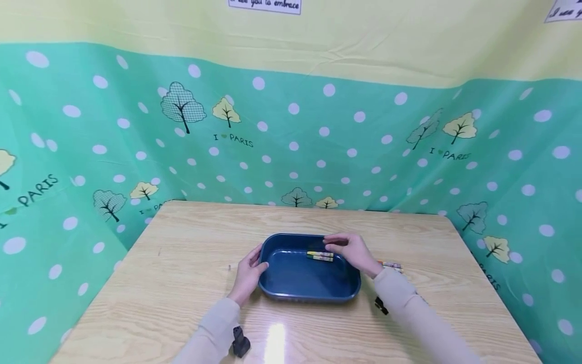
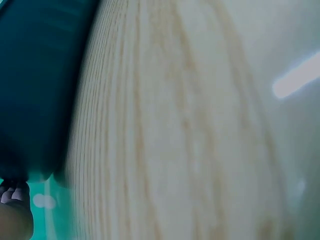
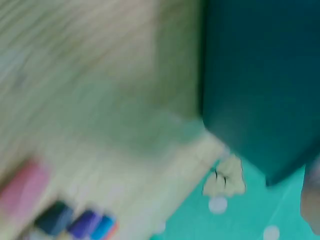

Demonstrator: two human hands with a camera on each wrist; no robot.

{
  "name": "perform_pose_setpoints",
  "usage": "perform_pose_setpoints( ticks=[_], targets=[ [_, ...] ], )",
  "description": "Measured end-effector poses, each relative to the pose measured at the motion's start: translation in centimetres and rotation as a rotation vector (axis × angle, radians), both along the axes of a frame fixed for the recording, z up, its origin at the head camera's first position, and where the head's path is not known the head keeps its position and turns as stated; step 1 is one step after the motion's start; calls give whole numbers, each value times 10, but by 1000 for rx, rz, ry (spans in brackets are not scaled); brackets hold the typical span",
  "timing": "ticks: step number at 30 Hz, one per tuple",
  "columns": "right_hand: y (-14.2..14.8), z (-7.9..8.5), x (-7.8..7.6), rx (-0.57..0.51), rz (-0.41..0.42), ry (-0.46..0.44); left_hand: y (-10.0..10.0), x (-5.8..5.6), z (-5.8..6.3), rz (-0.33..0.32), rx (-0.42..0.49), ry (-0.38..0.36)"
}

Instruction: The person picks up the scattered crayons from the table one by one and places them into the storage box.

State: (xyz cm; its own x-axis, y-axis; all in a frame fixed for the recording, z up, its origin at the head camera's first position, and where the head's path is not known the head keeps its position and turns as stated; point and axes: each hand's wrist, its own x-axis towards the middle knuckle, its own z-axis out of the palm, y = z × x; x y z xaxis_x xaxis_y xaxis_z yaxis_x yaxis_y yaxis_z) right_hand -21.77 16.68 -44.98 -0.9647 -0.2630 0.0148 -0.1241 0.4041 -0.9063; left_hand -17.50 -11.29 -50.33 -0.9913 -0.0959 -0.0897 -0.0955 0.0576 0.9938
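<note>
A dark blue tray (image 1: 309,293) with raised walls sits on the wooden table. My left hand (image 1: 248,273) grips its left wall, thumb over the rim and fingers along the outside; in the left wrist view only part of that hand (image 2: 15,210) shows beside the tray wall (image 2: 35,90). Two crayons (image 1: 320,256), with yellow and green tips, lie side by side on the tray floor. Over the tray's back right part reaches my right hand (image 1: 352,250), thumb and fingertips close to the crayons. Whether anything is between those fingertips is too small to tell.
More crayons (image 1: 391,265) lie on the table right of the tray, partly behind the right forearm. Pink, black, purple and blue crayon ends (image 3: 85,224) show blurred in the right wrist view. A patterned cloth (image 1: 295,151) hangs behind the table (image 1: 195,227).
</note>
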Motion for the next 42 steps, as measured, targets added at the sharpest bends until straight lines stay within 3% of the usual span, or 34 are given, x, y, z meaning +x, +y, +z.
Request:
perform_pose_setpoints(
  ticks=[5, 9, 25, 42],
  targets=[
    [29, 15, 4, -11, -42, -4, -3, 0, 1, 4, -2, -7],
    [55, 16, 7, -4, -55, -4, -4, -1, 1, 4, 1, -11],
    [129, -17, 8, 43, -142, 25, -3, 0, 0, -4, -1, -3],
    [163, -49, 4, 159, -193, -71, -1, 0, 0, -17, 1, 3]
  ],
)
